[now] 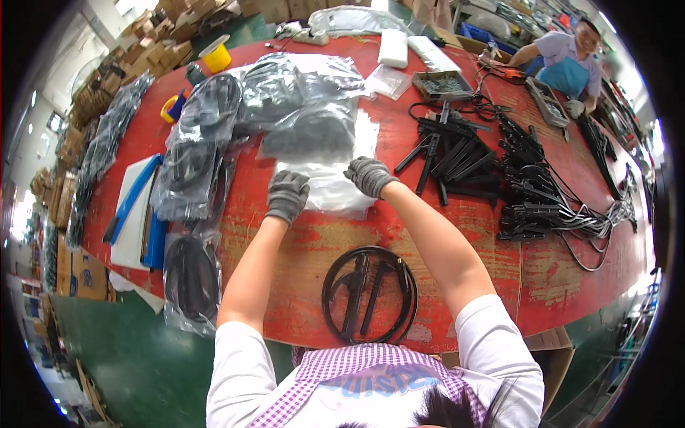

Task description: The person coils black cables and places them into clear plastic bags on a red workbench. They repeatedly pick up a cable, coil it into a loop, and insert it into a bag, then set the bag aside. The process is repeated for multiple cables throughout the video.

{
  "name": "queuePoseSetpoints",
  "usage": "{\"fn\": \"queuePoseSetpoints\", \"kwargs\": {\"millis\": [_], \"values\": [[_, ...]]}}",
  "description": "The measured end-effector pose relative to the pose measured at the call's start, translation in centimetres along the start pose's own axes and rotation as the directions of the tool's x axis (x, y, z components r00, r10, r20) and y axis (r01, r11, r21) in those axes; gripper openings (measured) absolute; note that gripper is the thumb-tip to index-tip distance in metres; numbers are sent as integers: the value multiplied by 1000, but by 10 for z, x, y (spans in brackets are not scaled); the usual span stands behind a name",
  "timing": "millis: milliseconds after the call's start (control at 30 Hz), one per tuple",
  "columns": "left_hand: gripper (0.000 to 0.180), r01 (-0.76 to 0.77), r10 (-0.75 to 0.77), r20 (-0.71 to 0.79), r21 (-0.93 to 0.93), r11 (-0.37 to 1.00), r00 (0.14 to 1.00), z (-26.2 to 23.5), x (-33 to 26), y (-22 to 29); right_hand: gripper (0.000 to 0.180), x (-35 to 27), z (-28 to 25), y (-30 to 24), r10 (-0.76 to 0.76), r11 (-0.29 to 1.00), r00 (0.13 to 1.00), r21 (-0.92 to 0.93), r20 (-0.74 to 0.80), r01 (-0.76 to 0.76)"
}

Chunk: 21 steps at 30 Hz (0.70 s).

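Observation:
Both my hands wear grey gloves and are at a stack of clear plastic bags (332, 191) on the red table. My left hand (288, 195) is closed at the left edge of the top bag, fingers curled onto the film. At the upper right of the same bag, my right hand (369, 177) has its fingers pressed together on the plastic. Between my forearms, near the table's front edge, lies a coiled black cable (413, 292) with black bar-shaped parts (354, 296) inside the loop. Just beyond the bags rests a filled bag of black items (310, 132).
Bagged black coils (191, 171) line the left, beside a blue-and-white paper cutter (135, 207). To the right lie loose black bars (460, 153) and bundled cables (539, 189). A screw tray (442, 85) stands farther back. Another person (569, 64) works at the far right.

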<state>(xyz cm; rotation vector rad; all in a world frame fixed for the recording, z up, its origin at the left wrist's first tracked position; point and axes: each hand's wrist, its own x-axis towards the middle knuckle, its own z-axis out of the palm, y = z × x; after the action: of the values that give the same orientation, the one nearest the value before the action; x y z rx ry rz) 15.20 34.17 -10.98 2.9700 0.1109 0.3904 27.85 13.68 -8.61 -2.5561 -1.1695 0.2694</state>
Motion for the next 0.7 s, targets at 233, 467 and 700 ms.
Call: {"fn": "queuePoseSetpoints", "kwargs": {"millis": [233, 467, 700], "values": [[28, -194, 224, -209, 154, 969, 952, -40, -7, 64, 39, -15, -7, 3, -23, 1000, 996, 16, -90, 24], [6, -152, 133, -192, -90, 984, 972, -3, -10, 44, 34, -19, 17, 14, -122, 968, 968, -241, -219, 68], [9, -44, 43, -30, -51, 998, 999, 14, -26, 34, 42, -64, 3, -10, -224, 975, 933, -55, -283, 217]]}}
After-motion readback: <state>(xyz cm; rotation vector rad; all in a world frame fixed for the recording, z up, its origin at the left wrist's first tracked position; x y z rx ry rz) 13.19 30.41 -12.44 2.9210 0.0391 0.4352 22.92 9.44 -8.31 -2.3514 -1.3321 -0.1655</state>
